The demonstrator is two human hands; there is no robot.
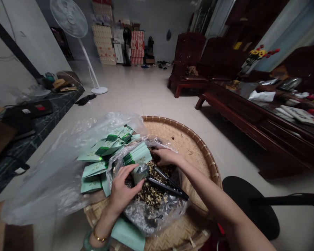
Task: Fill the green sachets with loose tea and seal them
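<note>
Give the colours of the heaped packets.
The packets are pale mint green with darker green parts, showing best in the head view.

Flat mint-green packets (94, 169) carry darker, glossy green panels. The loose dried mix (149, 198) is black flecked with cream, and the slim two-armed tool (164, 187) plain black. The round woven bamboo tray (199, 150) is straw-tan with a zigzag weave. The stacked, squarish boxes (137, 44) behind look red and white, though their print is too blurred to tell.

Single head-worn view, facing forward and down, hands (120, 190) close below, floor (136, 87) farther off
</note>
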